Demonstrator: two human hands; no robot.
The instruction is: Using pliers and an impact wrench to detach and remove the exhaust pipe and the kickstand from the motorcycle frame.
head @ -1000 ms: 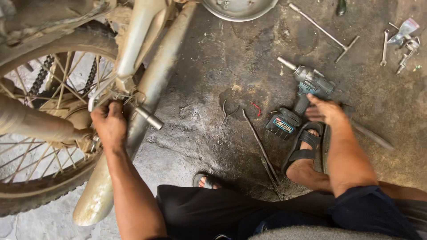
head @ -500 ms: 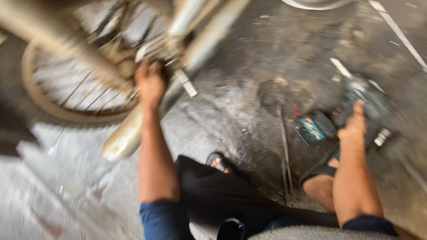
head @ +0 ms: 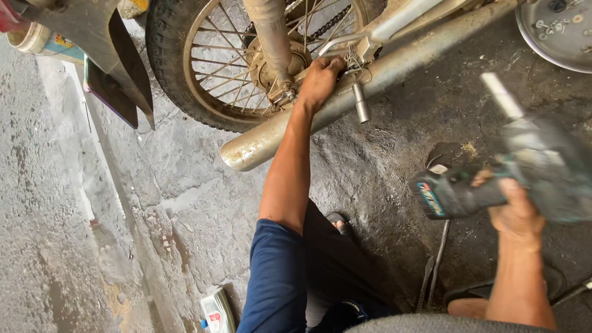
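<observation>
Head cam looked straight down on a motorbike's rear end parked on a grimy concrete floor [head: 394, 160]. Right hand [head: 515, 213] was wrapped tight round the grip of a cordless impact wrench [head: 518, 176], lifted clear of the floor and pretty motion-blurred. Its long axis ran on a diagonal: battery pack at the lower left, near the person's knee, and the silver socket extension [head: 501, 95] poking up and a bit left, roughly toward the exhaust. Body looked teal-green and black, with a dark battery block carrying a coloured label, couldn't make out finer detail through the blur.

Left hand [head: 319, 80] was stretched out with fingers curled over the area by the rear axle, right where the swingarm meets the spoked wheel [head: 228, 68]. What exactly it pinched, I couldn't tell. A short silver peg [head: 361, 102] hung just beside it, over the dusty exhaust pipe [head: 370, 86]. A round metal tray [head: 542, 49] with small bits sat at top right.
</observation>
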